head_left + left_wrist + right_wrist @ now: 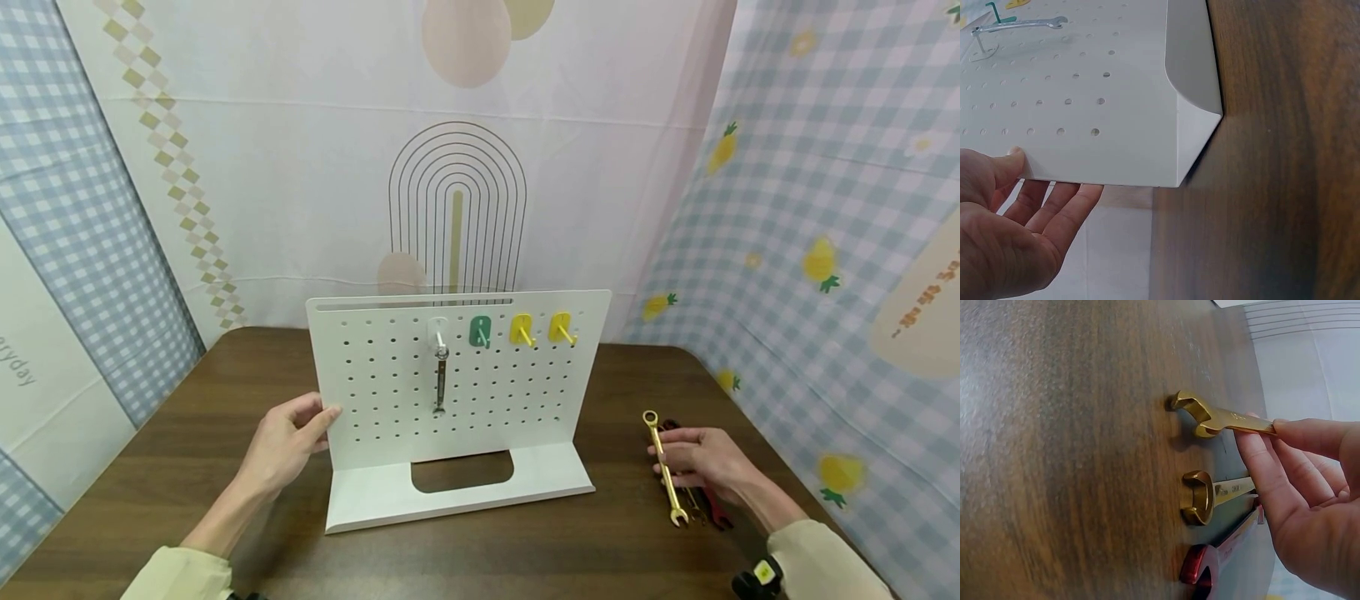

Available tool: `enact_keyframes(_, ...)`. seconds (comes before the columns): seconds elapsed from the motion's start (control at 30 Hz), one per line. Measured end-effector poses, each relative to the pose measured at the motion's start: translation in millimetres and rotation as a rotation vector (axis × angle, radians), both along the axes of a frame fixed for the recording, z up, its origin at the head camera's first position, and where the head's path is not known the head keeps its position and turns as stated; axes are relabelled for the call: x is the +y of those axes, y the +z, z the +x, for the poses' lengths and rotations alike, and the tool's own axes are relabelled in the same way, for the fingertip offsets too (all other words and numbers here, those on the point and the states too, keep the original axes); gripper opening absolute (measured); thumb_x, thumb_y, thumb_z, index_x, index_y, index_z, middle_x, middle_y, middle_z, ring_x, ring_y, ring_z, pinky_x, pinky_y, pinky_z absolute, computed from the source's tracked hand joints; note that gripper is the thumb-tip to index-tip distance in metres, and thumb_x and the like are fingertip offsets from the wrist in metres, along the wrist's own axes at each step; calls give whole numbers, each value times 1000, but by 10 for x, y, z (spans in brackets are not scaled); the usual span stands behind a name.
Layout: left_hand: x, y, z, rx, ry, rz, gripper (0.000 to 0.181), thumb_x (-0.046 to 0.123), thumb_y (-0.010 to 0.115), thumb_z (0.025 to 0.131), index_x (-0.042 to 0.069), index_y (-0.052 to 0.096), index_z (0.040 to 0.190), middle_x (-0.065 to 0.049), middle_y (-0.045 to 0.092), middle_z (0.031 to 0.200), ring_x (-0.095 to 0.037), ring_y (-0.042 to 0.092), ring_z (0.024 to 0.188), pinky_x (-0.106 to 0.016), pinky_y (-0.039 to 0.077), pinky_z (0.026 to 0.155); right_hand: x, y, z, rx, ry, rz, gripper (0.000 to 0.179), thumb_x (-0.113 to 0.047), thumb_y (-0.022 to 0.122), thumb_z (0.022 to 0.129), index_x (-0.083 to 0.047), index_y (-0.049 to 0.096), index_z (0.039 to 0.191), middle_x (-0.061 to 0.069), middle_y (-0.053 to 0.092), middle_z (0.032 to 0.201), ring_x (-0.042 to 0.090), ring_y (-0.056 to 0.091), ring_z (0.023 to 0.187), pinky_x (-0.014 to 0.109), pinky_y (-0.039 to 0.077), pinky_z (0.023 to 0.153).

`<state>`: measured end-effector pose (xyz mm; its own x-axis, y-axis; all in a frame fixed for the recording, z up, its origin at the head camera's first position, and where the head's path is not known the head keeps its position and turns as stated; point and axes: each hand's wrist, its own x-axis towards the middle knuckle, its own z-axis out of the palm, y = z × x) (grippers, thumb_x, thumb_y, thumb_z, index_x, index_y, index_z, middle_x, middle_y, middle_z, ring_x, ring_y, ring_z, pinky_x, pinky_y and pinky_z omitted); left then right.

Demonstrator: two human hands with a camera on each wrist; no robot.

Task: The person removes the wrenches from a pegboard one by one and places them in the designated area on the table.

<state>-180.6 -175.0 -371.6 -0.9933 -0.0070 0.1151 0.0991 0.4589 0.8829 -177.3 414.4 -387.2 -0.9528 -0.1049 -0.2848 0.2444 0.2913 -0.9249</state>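
1. Printed cloth (300, 200) hangs behind the brown wooden bench (450, 575), with a blue checked curtain (847, 175) of yellow fruit along the right side.
2. On the bench stands a white pegboard (468, 396), upright on its flat foot, which has a rounded cut-out.
3. Four hooks line its upper part: one white (436, 330), one green (478, 327), two yellow (519, 327). From the white one hangs a silver wrench (441, 383), ring end up; the other three are bare.
4. I see the left hand (279, 442) gripping the board's left edge, thumb on the front, fingers behind.
5. Well apart, right of the board, the right hand (712, 462) has its thumb and fingers clamped on a gold wrench (664, 467), open end towards the person. Whether that end touches the bench, I can't tell.
6. Just beside it lie a second gold wrench (1233, 489) and, further right, a red wrench (1195, 561).
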Motion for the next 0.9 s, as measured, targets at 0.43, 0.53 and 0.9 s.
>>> enact_keyframes(0.43,6,6,-1,-10,2,6,20,21,66,107,2,69,108,-4,59,87,-15,60,84,-24,65,80,-22,-27,0,-2,-74,94,52,-2,69,99,21,48,141,8,79,105,18,78,87,33,68,71)
enact_keyframes(0.53,5,6,-1,-7,2,4,20,22,66,107,2,69,106,-4,59,86,-15,60,83,-24,65,79,-30,-32,0,-3,-89,120,51,-1,69,98,20,50,140,7,79,102,18,78,86,33,68,71)
enact_keyframes(0.9,4,13,-3,11,-7,8,20,20,65,107,2,71,109,-5,60,85,-13,61,84,-29,67,82,-72,-13,-32,13,-147,258,46,-3,68,100,18,54,138,13,79,107,17,76,87,35,67,71)
